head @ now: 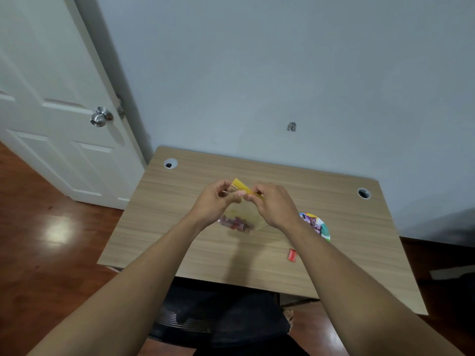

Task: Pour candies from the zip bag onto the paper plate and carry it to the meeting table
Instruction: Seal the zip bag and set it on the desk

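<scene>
A clear zip bag (244,210) with a yellow top strip hangs above the middle of the wooden desk (180,227). Pink and purple candies (235,223) fill its bottom. My left hand (213,201) pinches the bag's top on the left side and my right hand (275,205) pinches it on the right, both at the yellow strip. A colourful paper plate (318,226) lies on the desk just right of my right wrist, partly hidden by my forearm, with a few wrapped candies on it.
A small red packet (292,255) lies on the desk near the front, by my right forearm. A black chair (218,322) stands under the desk's front edge. A white door (51,98) is at the left; wall behind.
</scene>
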`<action>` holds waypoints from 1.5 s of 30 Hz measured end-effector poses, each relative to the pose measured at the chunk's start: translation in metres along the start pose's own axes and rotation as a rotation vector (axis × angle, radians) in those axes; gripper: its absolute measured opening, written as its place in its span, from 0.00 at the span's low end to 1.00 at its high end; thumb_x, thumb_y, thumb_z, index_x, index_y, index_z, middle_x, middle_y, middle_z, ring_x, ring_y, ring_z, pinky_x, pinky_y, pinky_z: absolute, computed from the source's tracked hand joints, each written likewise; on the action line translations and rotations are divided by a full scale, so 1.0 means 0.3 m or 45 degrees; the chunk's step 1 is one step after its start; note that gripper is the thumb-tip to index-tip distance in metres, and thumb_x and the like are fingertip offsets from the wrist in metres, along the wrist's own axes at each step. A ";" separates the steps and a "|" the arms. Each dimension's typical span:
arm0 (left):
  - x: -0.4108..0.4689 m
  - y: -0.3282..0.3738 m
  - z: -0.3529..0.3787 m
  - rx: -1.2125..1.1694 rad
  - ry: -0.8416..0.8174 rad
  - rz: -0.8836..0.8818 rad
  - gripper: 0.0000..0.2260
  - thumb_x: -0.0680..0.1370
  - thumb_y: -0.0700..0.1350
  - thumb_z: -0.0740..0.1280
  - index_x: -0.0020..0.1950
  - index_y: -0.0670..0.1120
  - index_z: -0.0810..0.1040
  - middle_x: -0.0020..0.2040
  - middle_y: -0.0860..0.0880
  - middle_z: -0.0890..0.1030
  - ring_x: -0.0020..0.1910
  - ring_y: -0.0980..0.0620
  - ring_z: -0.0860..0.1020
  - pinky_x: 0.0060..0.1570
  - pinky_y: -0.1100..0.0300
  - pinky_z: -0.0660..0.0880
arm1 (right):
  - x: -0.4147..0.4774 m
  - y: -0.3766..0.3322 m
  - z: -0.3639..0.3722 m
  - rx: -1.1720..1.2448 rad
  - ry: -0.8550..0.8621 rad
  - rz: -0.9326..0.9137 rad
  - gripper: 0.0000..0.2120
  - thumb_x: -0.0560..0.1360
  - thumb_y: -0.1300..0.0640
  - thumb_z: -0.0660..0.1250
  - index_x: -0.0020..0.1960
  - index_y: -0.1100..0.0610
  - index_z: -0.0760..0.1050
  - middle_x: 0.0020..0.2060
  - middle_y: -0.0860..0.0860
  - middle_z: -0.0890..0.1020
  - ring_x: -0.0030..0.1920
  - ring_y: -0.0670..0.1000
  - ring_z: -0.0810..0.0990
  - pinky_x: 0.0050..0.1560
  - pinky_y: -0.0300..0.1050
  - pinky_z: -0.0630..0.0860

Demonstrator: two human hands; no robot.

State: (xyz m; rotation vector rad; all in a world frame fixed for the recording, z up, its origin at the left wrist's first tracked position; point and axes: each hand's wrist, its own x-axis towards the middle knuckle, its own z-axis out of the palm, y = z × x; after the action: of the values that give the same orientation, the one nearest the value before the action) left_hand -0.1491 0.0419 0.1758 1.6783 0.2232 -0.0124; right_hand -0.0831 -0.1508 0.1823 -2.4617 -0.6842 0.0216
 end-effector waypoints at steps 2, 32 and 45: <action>0.007 -0.014 0.009 0.075 0.039 -0.010 0.11 0.77 0.46 0.78 0.54 0.41 0.87 0.47 0.41 0.89 0.45 0.52 0.86 0.54 0.55 0.80 | -0.005 0.000 -0.002 -0.018 -0.009 -0.017 0.13 0.78 0.41 0.71 0.45 0.51 0.83 0.38 0.50 0.85 0.44 0.58 0.81 0.47 0.56 0.79; -0.006 -0.014 0.016 0.048 0.269 -0.010 0.04 0.78 0.43 0.76 0.49 0.42 0.87 0.46 0.44 0.90 0.46 0.50 0.85 0.58 0.47 0.81 | -0.033 0.050 -0.037 -0.142 -0.063 -0.009 0.14 0.79 0.39 0.70 0.50 0.47 0.87 0.41 0.49 0.88 0.47 0.57 0.84 0.49 0.52 0.75; 0.005 -0.030 -0.010 0.011 0.292 -0.062 0.05 0.80 0.41 0.74 0.52 0.40 0.87 0.49 0.42 0.90 0.48 0.51 0.85 0.57 0.54 0.81 | -0.033 0.073 -0.041 -0.156 -0.102 -0.012 0.15 0.79 0.40 0.70 0.48 0.50 0.87 0.40 0.51 0.89 0.45 0.57 0.84 0.47 0.51 0.75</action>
State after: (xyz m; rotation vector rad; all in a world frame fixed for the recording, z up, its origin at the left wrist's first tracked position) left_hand -0.1494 0.0461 0.1672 1.6824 0.4370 0.1433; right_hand -0.0793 -0.1774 0.1794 -2.5868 -0.7515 0.0768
